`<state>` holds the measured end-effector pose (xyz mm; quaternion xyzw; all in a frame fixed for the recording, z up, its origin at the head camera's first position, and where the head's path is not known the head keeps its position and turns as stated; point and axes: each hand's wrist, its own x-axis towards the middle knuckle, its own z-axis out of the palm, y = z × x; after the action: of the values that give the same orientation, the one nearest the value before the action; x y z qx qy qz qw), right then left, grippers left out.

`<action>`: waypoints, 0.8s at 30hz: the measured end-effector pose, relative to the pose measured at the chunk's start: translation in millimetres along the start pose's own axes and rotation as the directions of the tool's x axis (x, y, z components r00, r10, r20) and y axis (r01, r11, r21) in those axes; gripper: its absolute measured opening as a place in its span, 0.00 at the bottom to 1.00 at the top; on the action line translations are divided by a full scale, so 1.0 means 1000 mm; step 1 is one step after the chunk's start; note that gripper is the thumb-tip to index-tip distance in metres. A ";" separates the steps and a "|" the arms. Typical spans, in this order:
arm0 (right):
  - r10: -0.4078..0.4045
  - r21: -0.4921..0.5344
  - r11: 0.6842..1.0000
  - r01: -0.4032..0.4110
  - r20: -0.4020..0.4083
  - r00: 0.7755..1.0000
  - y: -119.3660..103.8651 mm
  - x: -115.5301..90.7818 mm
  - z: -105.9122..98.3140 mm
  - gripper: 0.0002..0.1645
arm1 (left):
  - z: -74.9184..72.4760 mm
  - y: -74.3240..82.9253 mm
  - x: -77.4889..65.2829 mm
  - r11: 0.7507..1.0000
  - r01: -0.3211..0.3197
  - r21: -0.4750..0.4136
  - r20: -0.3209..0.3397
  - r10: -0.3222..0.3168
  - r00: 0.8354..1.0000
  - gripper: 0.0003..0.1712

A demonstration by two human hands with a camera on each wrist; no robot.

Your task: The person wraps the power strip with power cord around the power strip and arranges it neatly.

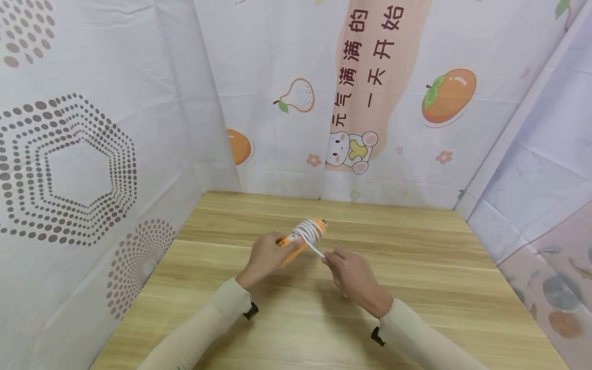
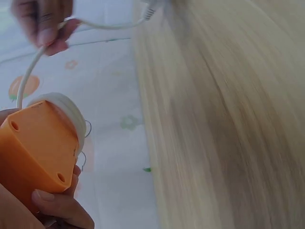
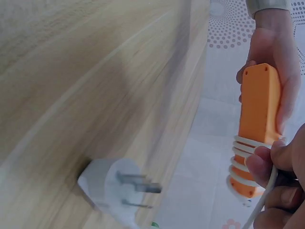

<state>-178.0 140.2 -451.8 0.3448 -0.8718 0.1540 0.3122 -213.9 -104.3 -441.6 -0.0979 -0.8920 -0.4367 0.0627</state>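
An orange power strip (image 1: 293,255) lies tilted in my left hand (image 1: 265,257), which grips it by the near end, fingers and thumb round its sides. Several turns of white cord (image 1: 309,231) wrap the far part of the strip. From the turns, a stretch of cord runs to my right hand (image 1: 353,275), whose thumb and fingertips pinch it. The right wrist view shows a white plug (image 3: 107,183) with metal prongs, close over the wood. In the left wrist view, the strip's orange end face (image 2: 45,143) has round holes near its corners.
Both hands work over a light wood-grain table (image 1: 416,246). A printed curtain (image 1: 277,46) hangs along the back edge, with further patterned cloth on the left side (image 1: 92,174) and the right side (image 1: 541,190). Dark straps show beneath both cuffs.
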 end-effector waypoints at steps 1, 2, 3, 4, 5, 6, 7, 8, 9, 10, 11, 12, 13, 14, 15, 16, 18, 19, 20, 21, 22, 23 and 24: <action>0.009 0.006 1.000 -0.009 0.007 1.000 0.000 -0.001 0.000 0.05 | -0.001 0.000 0.000 0.998 0.028 -0.049 0.016 -0.027 1.000 0.34; 0.020 0.010 1.000 -0.020 0.014 1.000 0.000 -0.001 0.000 0.04 | -0.002 0.000 0.001 0.994 0.056 -0.097 0.033 -0.053 0.998 0.34; 0.030 0.015 0.999 -0.031 0.023 0.999 -0.001 -0.002 0.000 0.04 | -0.002 0.000 0.001 0.986 0.082 -0.144 0.053 -0.075 0.996 0.34; 0.039 0.019 0.999 -0.040 0.032 0.999 -0.001 -0.002 0.000 0.03 | -0.003 -0.001 0.001 0.976 0.107 -0.190 0.073 -0.095 0.993 0.34; 0.047 0.022 0.999 -0.048 0.040 0.998 -0.001 -0.002 0.000 0.03 | -0.003 -0.001 0.002 0.966 0.122 -0.230 0.092 -0.103 0.990 0.34; 0.053 0.026 0.998 -0.054 0.045 0.998 -0.001 -0.002 0.001 0.03 | -0.003 -0.001 0.001 0.955 0.136 -0.264 0.110 -0.110 0.988 0.34; 0.057 0.031 0.998 -0.059 0.047 0.997 -0.002 -0.002 0.001 0.03 | -0.003 0.000 0.001 0.944 0.149 -0.295 0.127 -0.115 0.985 0.34; 0.060 0.034 0.998 -0.062 0.048 0.997 -0.002 -0.002 0.001 0.03 | -0.003 0.000 0.001 0.935 0.161 -0.317 0.140 -0.121 0.983 0.34; 0.061 0.037 0.997 -0.063 0.047 0.997 -0.002 -0.002 0.001 0.03 | -0.003 0.000 0.001 0.925 0.172 -0.338 0.155 -0.125 0.980 0.34; 0.060 0.041 0.997 -0.062 0.043 0.997 -0.002 -0.002 0.001 0.03 | -0.002 0.001 0.001 0.918 0.181 -0.353 0.169 -0.128 0.977 0.34; 0.060 0.043 0.997 -0.062 0.039 0.997 -0.002 -0.003 0.002 0.04 | -0.002 0.001 0.000 0.910 0.191 -0.367 0.183 -0.130 0.974 0.34; 0.059 0.047 0.997 -0.061 0.034 0.998 -0.002 -0.003 0.002 0.04 | -0.002 0.001 0.000 0.902 0.202 -0.382 0.197 -0.135 0.971 0.34; 0.059 0.051 0.997 -0.061 0.029 0.998 -0.002 -0.003 0.003 0.04 | -0.002 0.001 0.000 0.895 0.208 -0.395 0.211 -0.132 0.969 0.34; 0.059 0.055 0.997 -0.061 0.025 0.998 -0.002 -0.004 0.003 0.04 | -0.002 0.001 -0.001 0.888 0.210 -0.409 0.224 -0.126 0.966 0.33; 0.060 0.058 0.996 -0.061 0.023 0.998 -0.001 -0.004 0.004 0.04 | -0.001 0.001 -0.001 0.880 0.214 -0.423 0.239 -0.119 0.964 0.32; 0.060 0.062 0.996 -0.061 0.021 0.998 -0.001 -0.005 0.005 0.04 | -0.001 0.000 -0.001 0.874 0.217 -0.436 0.252 -0.113 0.961 0.32; 0.063 0.071 0.995 -0.064 0.020 0.998 -0.001 -0.005 0.006 0.04 | -0.001 0.000 -0.002 0.858 0.223 -0.462 0.276 -0.100 0.956 0.30; 0.065 0.076 0.995 -0.067 0.023 0.998 -0.001 -0.005 0.006 0.03 | -0.001 0.000 -0.002 0.852 0.229 -0.471 0.289 -0.096 0.952 0.30; 0.067 0.082 0.994 -0.069 0.026 0.997 -0.001 -0.005 0.007 0.02 | -0.002 0.000 -0.002 0.846 0.234 -0.479 0.300 -0.093 0.949 0.30; 0.071 0.089 0.993 -0.073 0.030 0.997 -0.001 -0.004 0.007 0.02 | -0.002 0.000 -0.002 0.841 0.240 -0.484 0.310 -0.092 0.946 0.30; 0.073 0.096 0.993 -0.076 0.034 0.997 -0.001 -0.003 0.006 0.03 | -0.003 0.001 -0.002 0.839 0.243 -0.487 0.317 -0.090 0.944 0.30; 0.075 0.105 0.991 -0.079 0.041 0.996 -0.001 -0.002 0.006 0.03 | -0.004 0.001 -0.002 0.835 0.249 -0.491 0.325 -0.090 0.941 0.30; 0.080 0.115 0.990 -0.085 0.050 0.996 -0.001 -0.001 0.006 0.05 | -0.005 0.002 -0.002 0.833 0.254 -0.492 0.332 -0.090 0.939 0.30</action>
<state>-178.9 137.2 -457.1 0.3296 -0.8815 0.2097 0.2651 -211.4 -106.9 -437.4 -0.0938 -0.7418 -0.6491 -0.1402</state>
